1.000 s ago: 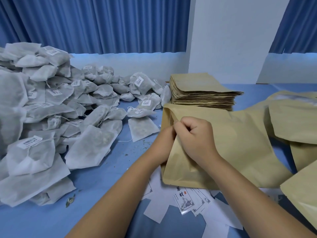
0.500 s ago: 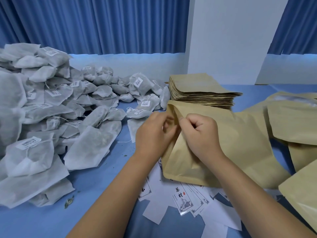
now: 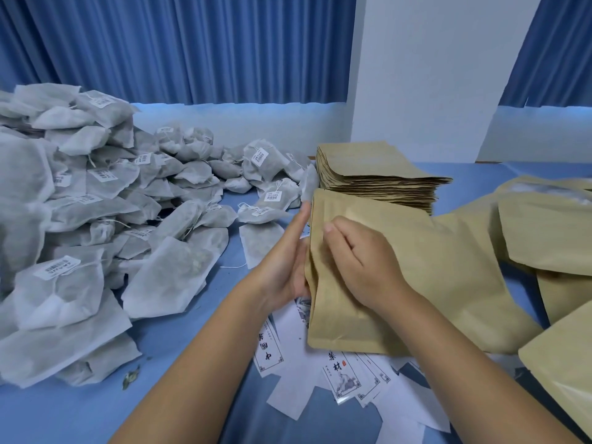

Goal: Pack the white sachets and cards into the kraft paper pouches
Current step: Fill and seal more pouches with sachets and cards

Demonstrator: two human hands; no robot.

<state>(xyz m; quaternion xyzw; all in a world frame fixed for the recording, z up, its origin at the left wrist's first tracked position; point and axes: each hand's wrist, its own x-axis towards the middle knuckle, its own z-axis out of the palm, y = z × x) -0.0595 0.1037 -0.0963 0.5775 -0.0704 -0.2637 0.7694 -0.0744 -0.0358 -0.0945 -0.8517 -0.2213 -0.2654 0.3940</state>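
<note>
Since a second ago our left hand has released the kraft pouch mouth and lies straight-fingered along its left edge, right hand fingers curled on top (pinch unclear), pouch mid-counter over the cards, sachets heaped left: probably ready for filling.

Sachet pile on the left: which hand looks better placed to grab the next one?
Probably left. The left hand, fingers straight at the mouth of the kraft pouch, is nearest the sachet pile; the right hand holds the kraft pouch with curled fingers.
</note>
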